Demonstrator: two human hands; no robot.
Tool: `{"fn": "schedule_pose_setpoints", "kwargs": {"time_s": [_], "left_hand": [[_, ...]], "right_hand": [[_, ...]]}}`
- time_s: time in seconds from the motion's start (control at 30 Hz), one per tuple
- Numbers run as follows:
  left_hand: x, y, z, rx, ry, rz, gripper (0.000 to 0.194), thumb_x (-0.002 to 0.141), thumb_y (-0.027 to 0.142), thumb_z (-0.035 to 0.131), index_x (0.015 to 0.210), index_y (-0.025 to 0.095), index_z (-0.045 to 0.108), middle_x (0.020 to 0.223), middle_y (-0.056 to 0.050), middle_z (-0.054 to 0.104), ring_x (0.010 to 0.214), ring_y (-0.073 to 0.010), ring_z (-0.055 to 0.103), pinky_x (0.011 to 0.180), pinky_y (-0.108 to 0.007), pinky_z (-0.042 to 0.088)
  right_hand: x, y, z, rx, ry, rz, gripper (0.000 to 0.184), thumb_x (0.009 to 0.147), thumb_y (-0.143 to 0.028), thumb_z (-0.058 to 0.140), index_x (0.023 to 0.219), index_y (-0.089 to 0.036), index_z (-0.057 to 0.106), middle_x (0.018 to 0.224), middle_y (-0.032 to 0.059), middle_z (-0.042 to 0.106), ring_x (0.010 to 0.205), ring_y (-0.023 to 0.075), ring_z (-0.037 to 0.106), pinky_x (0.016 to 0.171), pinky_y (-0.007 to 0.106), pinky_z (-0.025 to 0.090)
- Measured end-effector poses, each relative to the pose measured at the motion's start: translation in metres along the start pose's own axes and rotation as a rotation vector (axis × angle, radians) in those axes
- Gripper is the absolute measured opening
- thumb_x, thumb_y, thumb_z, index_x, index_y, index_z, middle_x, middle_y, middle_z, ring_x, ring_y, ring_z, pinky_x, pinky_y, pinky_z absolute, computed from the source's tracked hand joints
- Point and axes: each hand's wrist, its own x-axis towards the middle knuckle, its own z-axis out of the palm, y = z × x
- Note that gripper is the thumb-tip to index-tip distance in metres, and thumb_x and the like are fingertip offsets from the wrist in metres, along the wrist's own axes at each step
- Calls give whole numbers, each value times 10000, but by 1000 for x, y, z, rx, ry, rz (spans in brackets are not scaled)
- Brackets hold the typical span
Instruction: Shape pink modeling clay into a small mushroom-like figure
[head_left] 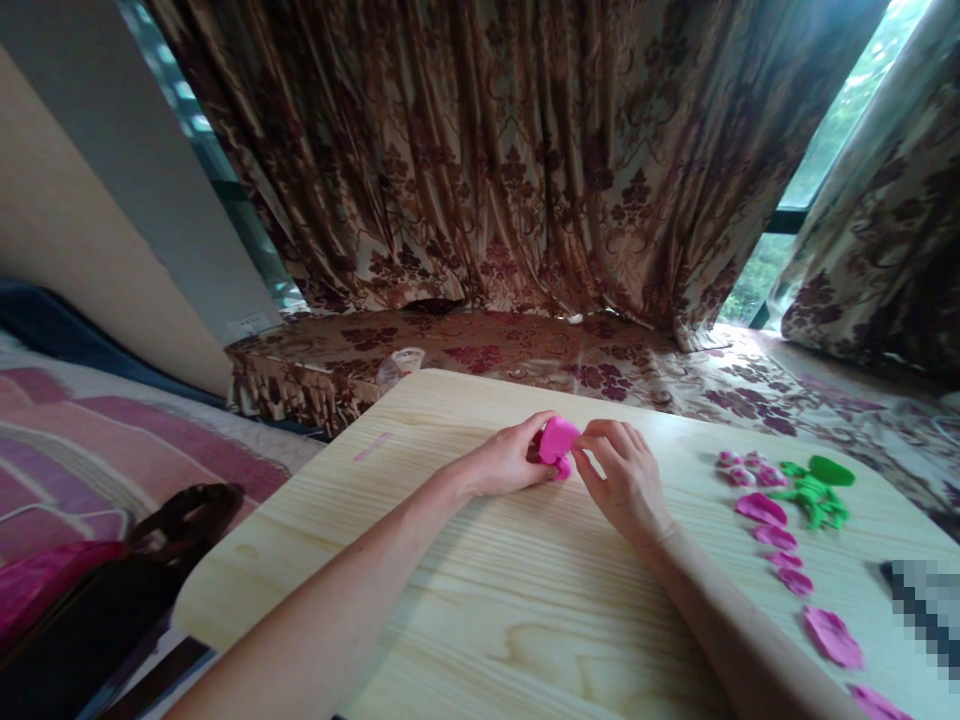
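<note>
Over the middle of the wooden table (450, 560), my left hand (514, 455) is closed on a bright pink, petal-shaped piece (559, 440). A small pink bit hangs below it; whether the two are joined is unclear. My right hand (619, 470) pinches at the right edge of the pink piece with thumb and forefinger, its other fingers curled. To the right lie pink petal pieces (761, 508) in a row of different sizes. Beside them are green stem-like pieces (817, 500), a green leaf shape (831, 470) and several small pink-and-white pieces (750, 467).
A blurred-out dark object (922, 610) rests at the table's right edge. Behind the table is a ledge with patterned cloth (510, 350) and a clear plastic container (401, 365), below a floral curtain (480, 150). At left are a striped bed (97, 430) and a dark bag (97, 610).
</note>
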Motion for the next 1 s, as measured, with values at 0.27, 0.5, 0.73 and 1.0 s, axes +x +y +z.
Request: {"fn": "schedule_pose_setpoints", "kwargs": {"time_s": [0.27, 0.5, 0.73, 1.0], "left_hand": [[0, 2, 3, 111, 51, -15, 616, 671, 309, 722, 1240, 216, 501, 1012, -48, 685, 878, -212, 638, 787, -309, 485], [1, 8, 5, 217, 100, -30, 463, 689, 295, 688, 1133, 234, 573, 1007, -32, 681, 920, -225, 624, 816, -322, 480], [5, 11, 5, 306, 155, -4, 314, 702, 247, 655, 1012, 214, 621, 1050, -58, 653, 1015, -239, 579, 893, -330, 437], [1, 11, 14, 354, 121, -7, 367, 682, 276, 667, 1027, 246, 546, 850, 13, 650, 754, -177, 595, 687, -271, 440]], "right_hand": [[5, -4, 0, -28, -31, -7, 200, 820, -179, 586, 1020, -195, 598, 1012, 88, 596, 932, 237, 535, 816, 385, 431], [6, -5, 0, -34, -31, -23, 143, 861, -192, 539, 982, -201, 615, 993, 78, 606, 921, 223, 528, 817, 375, 420], [5, -4, 1, -67, -25, -20, 191, 824, -158, 564, 1005, -190, 616, 989, 81, 611, 933, 238, 519, 819, 380, 410], [7, -4, 0, -86, -22, -23, 205, 836, -156, 553, 1026, -193, 620, 990, 80, 615, 925, 234, 514, 819, 374, 405]]}}
